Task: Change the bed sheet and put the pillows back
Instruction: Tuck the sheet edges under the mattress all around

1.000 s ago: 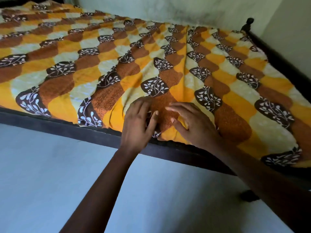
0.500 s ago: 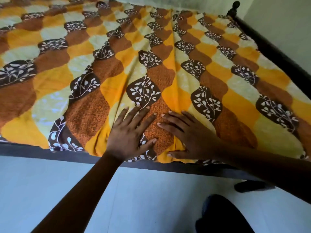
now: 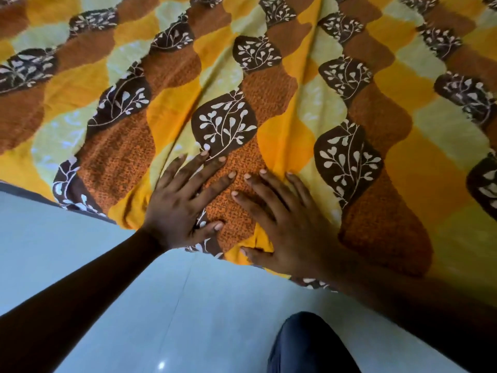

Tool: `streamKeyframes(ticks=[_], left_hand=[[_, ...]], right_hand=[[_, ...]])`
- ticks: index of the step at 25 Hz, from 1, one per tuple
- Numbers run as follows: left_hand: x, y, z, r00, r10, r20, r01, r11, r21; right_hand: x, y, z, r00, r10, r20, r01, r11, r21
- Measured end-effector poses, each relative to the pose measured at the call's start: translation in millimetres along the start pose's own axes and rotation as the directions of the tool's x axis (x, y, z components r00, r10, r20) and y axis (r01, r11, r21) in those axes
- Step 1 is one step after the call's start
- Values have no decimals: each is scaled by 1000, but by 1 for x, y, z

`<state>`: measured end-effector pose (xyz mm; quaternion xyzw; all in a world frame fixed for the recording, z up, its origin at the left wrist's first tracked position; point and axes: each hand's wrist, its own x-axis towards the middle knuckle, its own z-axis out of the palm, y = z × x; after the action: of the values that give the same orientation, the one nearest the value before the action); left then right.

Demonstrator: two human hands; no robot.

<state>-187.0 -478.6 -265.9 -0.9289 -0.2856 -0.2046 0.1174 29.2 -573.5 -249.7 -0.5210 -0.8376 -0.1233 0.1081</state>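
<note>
A bed sheet (image 3: 282,122) patterned in orange, brown, yellow and pale green with dark leaf motifs covers the bed and fills the upper view. My left hand (image 3: 183,205) lies flat on it near the bed's front edge, fingers spread and straight. My right hand (image 3: 285,222) lies flat beside it, fingers pointing up and left, thumb at the sheet's hem. The fingertips of the two hands almost meet. Creases run up the sheet from between the hands. No pillows are in view.
The dark bed frame edge (image 3: 24,191) shows at the left under the sheet's hem. Pale tiled floor (image 3: 134,305) lies in front of the bed. My knee in dark trousers (image 3: 309,345) is at the bottom, close to the bed.
The view has closed in on the bed. Both hands went from gathering the sheet at its edge to lying flat and spread on it, sliding slightly up the sheet.
</note>
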Motion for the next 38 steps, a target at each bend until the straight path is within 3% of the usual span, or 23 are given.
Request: streamKeyframes(ticks=[5, 7, 10, 12, 13, 17, 21, 25, 29, 34, 38], left_hand=[[8, 10, -27, 955, -97, 280, 99, 995, 6], [10, 30, -56, 881, -230, 413, 273, 961, -47], [14, 81, -116, 705, -479, 523, 654, 725, -217], [12, 125, -159, 568, -555, 608, 810, 505, -296], [11, 147, -178, 535, -563, 630, 840, 431, -328], [17, 227, -234, 499, -564, 658, 865, 283, -413], [37, 295, -266, 546, -546, 635, 832, 267, -486], [64, 353, -269, 489, -552, 675, 849, 122, -514], [104, 404, -263, 513, -517, 686, 822, 66, -565], [173, 444, -230, 483, -581, 655, 829, 62, -556], [261, 470, -182, 398, -660, 637, 853, 11, -521]], right_hand=[[1, -1, -16, 988, 43, 148, -44, 999, 5], [8, -1, -39, 956, 52, 288, -84, 991, 101], [24, 7, -91, 905, 62, 422, -219, 917, 334], [16, 15, -132, 839, 98, 535, -361, 835, 414], [4, 21, -151, 818, 114, 563, -399, 818, 415], [-68, 53, -225, 736, 106, 669, -521, 720, 459], [-150, 92, -312, 685, 223, 694, -617, 684, 389], [-200, 136, -372, 641, 322, 697, -680, 660, 320], [-228, 182, -394, 653, 383, 654, -682, 673, 287], [-236, 260, -374, 727, 283, 626, -583, 736, 344], [-239, 332, -345, 762, 185, 621, -533, 724, 438]])
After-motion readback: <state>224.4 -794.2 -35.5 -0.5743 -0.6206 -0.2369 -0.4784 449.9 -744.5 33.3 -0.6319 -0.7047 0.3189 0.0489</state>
